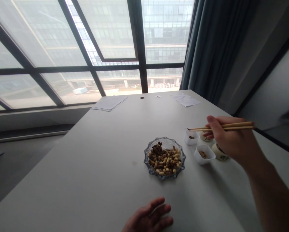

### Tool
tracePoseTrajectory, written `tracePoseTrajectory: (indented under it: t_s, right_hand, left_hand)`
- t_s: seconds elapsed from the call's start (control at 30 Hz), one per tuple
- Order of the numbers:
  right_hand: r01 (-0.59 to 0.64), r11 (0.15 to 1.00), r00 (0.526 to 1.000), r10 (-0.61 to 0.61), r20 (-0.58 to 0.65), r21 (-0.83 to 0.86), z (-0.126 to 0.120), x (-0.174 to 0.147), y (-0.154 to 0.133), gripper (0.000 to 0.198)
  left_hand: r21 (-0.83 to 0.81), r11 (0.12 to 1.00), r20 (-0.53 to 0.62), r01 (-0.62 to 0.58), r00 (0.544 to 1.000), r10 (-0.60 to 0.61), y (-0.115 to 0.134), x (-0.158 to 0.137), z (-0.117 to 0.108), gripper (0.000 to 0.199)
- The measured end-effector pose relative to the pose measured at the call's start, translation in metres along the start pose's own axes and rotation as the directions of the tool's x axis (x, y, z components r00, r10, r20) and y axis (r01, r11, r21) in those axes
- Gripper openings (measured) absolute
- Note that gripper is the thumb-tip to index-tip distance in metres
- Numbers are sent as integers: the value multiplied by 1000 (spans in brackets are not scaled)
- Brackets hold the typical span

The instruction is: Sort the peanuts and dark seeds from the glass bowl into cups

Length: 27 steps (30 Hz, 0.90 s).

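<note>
A pair of wooden chopsticks [238, 125] is in my right hand [223, 137], which is closed round them. Their tips hover over a small white cup [191, 138] with a few dark bits inside, and a small dark piece seems to be at the tips. Just in front stands a second white cup [204, 155] holding brown pieces. To the left, a scalloped glass bowl [146, 162] contains a mix of pale peanuts [168, 162] and dark seeds [157, 149]. My left hand [150, 216] rests near the bottom edge, fingers apart, holding nothing.
Two cream-coloured round containers with dark markings, one of them the nearer container [220, 153], sit partly hidden behind my right hand. Papers [109, 103] lie at the far left of the white table [98, 161], and another sheet [186, 99] at the far right. Windows and a dark curtain [204, 48] rise beyond.
</note>
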State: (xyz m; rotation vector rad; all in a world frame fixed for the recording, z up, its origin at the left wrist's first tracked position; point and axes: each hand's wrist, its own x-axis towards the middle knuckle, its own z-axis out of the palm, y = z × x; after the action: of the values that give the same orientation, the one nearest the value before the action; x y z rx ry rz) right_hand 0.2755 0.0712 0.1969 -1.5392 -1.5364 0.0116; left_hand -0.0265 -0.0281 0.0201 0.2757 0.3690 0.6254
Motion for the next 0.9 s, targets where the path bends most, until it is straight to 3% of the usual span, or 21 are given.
tracePoseTrajectory:
  t_s: [0.17,0.3,0.4,0.53,0.9]
  right_hand:
    - [-27,997,999,29,33,-75,-1,6,9,33]
    - [-61,998,994,58,91,24,2,2,0,36]
    - [-123,985,962,88,260,122,2,-3,-9,39]
    - [-128,985,893,62,446,119,3,-8,-16,39]
    - [1,994,865,-55,499,108,29,-18,-17,42]
  left_hand:
    - [-8,1000,9,-10,1000,11,0,-1,-2,38]
    - [-8,1000,-9,15,1000,-15,2,-3,3,38]
    - [-2,1000,-12,29,1000,-29,3,-3,5,37]
    - [9,999,-12,33,999,-33,2,-2,6,37]
    - [16,1000,-11,22,1000,-22,-3,-1,15,38]
